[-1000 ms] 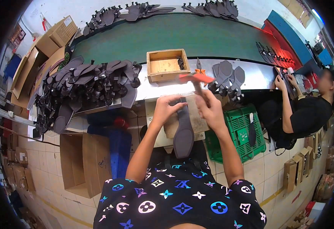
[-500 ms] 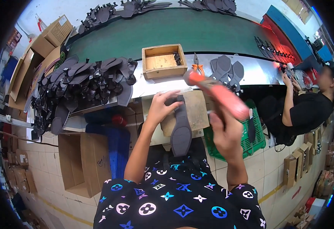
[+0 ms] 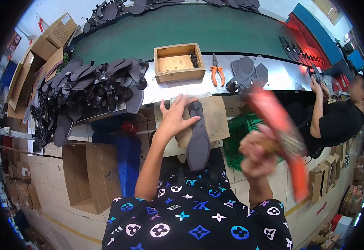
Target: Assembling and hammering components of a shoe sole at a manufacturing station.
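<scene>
A dark grey shoe sole (image 3: pixel 198 152) lies lengthwise over a worn tan board (image 3: pixel 217 118), its wide toe end toward me. My left hand (image 3: pixel 175 118) is at the narrow heel end, thumb against the sole's side and fingertips by its far edge, steadying it. Raised to the right of the sole, my right hand (image 3: pixel 257 154) is closed round a red hammer (image 3: pixel 277 121). The hammer is smeared by motion, so its exact shape is unclear. It is apart from the sole.
Dark soles and shoe parts (image 3: pixel 94 85) pile up at left. A wooden box (image 3: pixel 177 77), orange-handled pliers (image 3: pixel 217 76) and more soles (image 3: pixel 248 73) rest on the metal ledge before a green belt (image 3: pixel 148 35). A green crate (image 3: pixel 236 156) stands right; a co-worker (image 3: pixel 340 118) sits beyond.
My right hand has swung the hammer away from the board, to the right and toward me. My left fingers have shifted slightly on the heel end; the sole has barely moved.
</scene>
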